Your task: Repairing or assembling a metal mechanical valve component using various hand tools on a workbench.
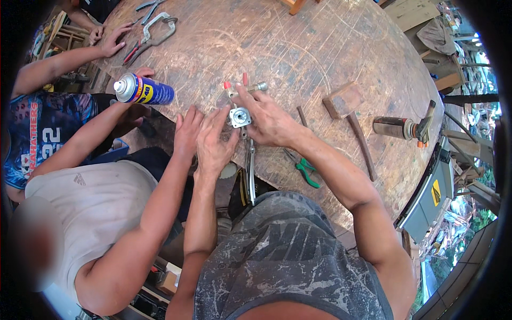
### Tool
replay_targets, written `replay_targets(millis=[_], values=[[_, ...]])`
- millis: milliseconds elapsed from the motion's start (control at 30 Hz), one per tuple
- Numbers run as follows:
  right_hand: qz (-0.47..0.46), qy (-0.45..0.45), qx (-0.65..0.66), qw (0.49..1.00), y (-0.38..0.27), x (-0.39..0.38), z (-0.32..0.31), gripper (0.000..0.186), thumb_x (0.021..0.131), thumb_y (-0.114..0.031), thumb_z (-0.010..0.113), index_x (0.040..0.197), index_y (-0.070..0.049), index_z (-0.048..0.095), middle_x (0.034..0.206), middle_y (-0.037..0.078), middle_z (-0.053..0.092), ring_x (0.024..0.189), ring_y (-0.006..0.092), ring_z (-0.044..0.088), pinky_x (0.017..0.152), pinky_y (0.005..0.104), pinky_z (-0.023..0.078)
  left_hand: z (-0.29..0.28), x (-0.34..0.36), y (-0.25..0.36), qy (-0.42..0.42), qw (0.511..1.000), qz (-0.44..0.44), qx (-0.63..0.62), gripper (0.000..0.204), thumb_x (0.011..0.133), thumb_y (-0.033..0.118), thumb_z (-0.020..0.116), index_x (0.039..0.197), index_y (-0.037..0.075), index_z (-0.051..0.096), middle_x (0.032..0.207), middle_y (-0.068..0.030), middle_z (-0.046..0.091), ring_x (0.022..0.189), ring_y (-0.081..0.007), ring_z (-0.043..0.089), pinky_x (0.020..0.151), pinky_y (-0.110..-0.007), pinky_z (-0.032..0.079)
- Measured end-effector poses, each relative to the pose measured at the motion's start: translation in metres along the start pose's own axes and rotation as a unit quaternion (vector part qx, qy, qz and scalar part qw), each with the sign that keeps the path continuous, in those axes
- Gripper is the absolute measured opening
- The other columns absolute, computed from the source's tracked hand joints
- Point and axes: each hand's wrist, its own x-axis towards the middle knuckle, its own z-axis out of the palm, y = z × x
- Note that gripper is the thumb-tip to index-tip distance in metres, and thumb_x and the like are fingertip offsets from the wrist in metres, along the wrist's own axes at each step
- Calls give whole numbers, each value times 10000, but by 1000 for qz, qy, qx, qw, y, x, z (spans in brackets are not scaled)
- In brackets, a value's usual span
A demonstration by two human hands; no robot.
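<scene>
A square metal fitting [240,117] with a round centre and attached red-tipped parts sits near the table's front edge. My left hand [216,138] has bent fingers at its left side, gripping it. My right hand [264,120] is curled over its upper right side, partly hiding it. Beneath the fitting, long metal pliers or a wrench [250,170] point toward my body over the edge; their top is partly hidden. Green-handled pliers [305,170] lie to the right of them, beside my right forearm.
On the worn round table [346,53] are a spray can [160,93], clamps [154,40], a hammer [341,101], a short rod [301,114] and a torch canister [397,128]. Co-workers stand left; one's hand [186,128] is beside mine. A dark case [426,186] stands right.
</scene>
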Motion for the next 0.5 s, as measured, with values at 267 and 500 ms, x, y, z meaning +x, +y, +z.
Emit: replay_targets(millis=[267, 500], values=[[11, -20, 18, 1000, -1, -2, -3, 1074, 763, 38, 682, 1650, 24, 79, 1413, 157, 640, 1267, 435, 538, 1094, 505, 470, 0, -1, 7, -4, 1000, 12, -17, 620, 783, 29, 831, 1374, 2, 642, 1325, -240, 674, 1254, -396, 639, 1071, -446, 506], [19, -32, 22, 999, 3, -2, 0, 1045, 795, 14, 704, 1643, 23, 94, 1435, 145, 627, 1258, 439, 542, 1096, 506, 471, -5, 1, 5, -35, 999, -7, 5, 620, 820, 48, 814, 1411, 12, 627, 1280, -208, 713, 1375, -432, 549, 1126, -502, 447]])
